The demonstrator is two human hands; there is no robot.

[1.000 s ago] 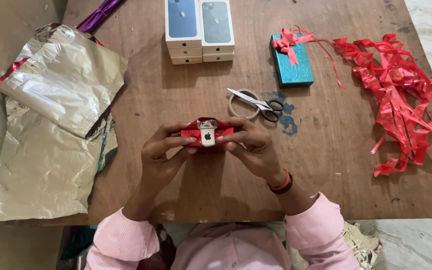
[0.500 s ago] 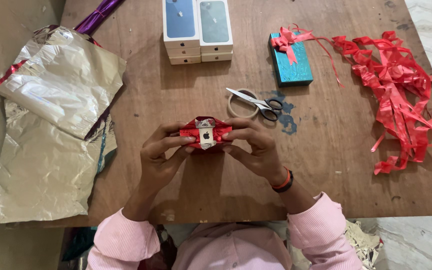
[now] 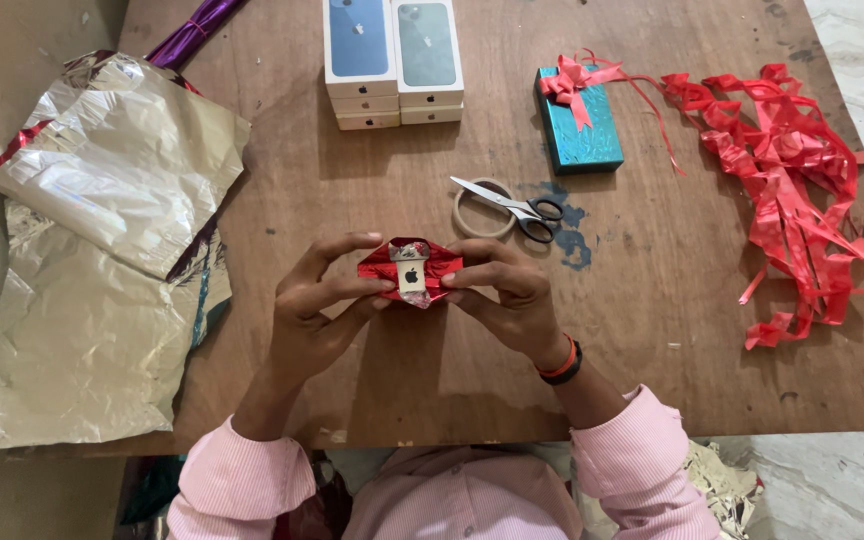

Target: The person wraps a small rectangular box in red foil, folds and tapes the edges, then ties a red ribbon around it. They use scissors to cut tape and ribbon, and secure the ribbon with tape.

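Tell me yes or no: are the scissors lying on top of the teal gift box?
No, the scissors lie on the wooden table across a tape ring, apart from the teal gift box with its red bow.

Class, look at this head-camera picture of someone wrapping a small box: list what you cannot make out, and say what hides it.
1. Small box in red wrap: its far end and underside, hidden by the left hand and right hand.
2. Purple foil roll: cut off by the top edge.
3. Tape ring: partly covered by the scissors.
4. Lower boxes in the stack of white boxes: only their front edges show.
5. Silver foil sheets: run past the left edge.
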